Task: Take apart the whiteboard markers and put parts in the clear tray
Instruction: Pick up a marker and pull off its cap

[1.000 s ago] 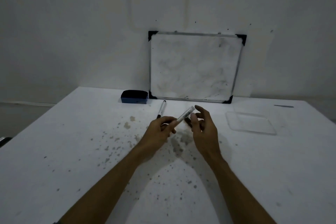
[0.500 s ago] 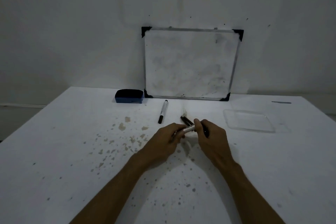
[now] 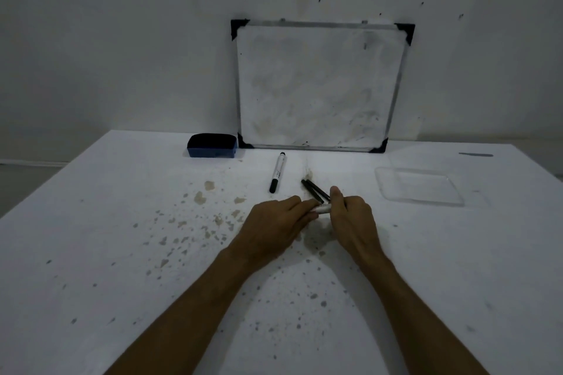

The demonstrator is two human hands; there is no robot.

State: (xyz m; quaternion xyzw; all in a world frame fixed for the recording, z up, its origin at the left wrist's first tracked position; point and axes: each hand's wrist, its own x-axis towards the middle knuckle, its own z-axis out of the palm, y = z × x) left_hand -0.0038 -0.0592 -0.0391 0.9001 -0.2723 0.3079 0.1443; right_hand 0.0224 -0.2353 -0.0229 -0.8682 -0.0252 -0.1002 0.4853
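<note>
Both hands met low over the speckled white table (image 3: pixel 122 237). The left hand (image 3: pixel 274 228) had its fingers closed around one end of a pale marker barrel (image 3: pixel 323 209), and the right hand (image 3: pixel 350 216) was curled tight on the other end, thumb raised along the top. Only a short stretch of the barrel showed between them.

Just past the knuckles, at twelve o'clock, two black marker parts (image 3: pixel 313 189) lay side by side on the table, their near ends hidden behind the right thumb. A whole marker (image 3: pixel 277 172) with its black cap toward the person lay at eleven o'clock, apart from the hands. The clear tray (image 3: pixel 457 202) sat well off at two o'clock, with nothing visible in it. A smudged whiteboard (image 3: pixel 320 85) leaned against the wall at twelve, a blue eraser (image 3: pixel 212 145) just beside its lower left corner.
</note>
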